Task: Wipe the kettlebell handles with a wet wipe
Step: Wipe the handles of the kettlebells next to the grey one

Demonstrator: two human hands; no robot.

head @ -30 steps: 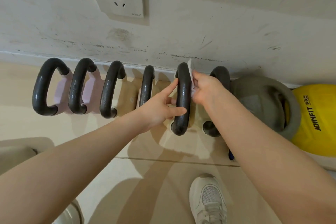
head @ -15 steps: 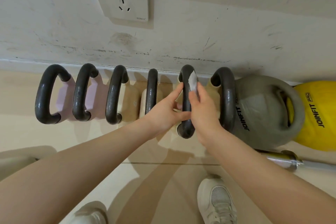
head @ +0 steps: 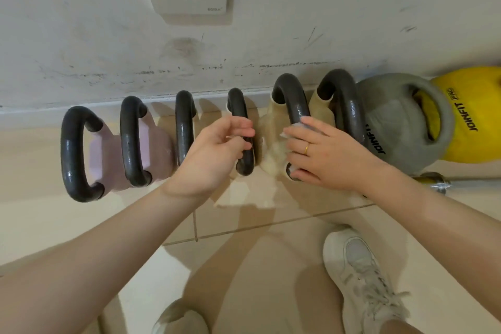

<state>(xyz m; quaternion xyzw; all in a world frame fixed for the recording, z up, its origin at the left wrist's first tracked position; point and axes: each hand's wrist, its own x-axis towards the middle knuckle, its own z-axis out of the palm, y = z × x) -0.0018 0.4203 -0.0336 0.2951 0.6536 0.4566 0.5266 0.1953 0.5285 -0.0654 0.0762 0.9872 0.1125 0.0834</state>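
Black handles line the wall. Our right hand [head: 322, 152] wraps the wipe [head: 295, 130] around the fifth handle [head: 294, 106]; our left hand [head: 217, 149] curls around the fourth handle [head: 240, 114] (steadying it). We should keep firm pressure and cover the underside.

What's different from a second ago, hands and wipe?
The right hand slid the wipe down the fifth handle from its top to the lower half. The left hand let go of that handle and now curls round the fourth handle. The kettlebells stayed in their row by the wall.
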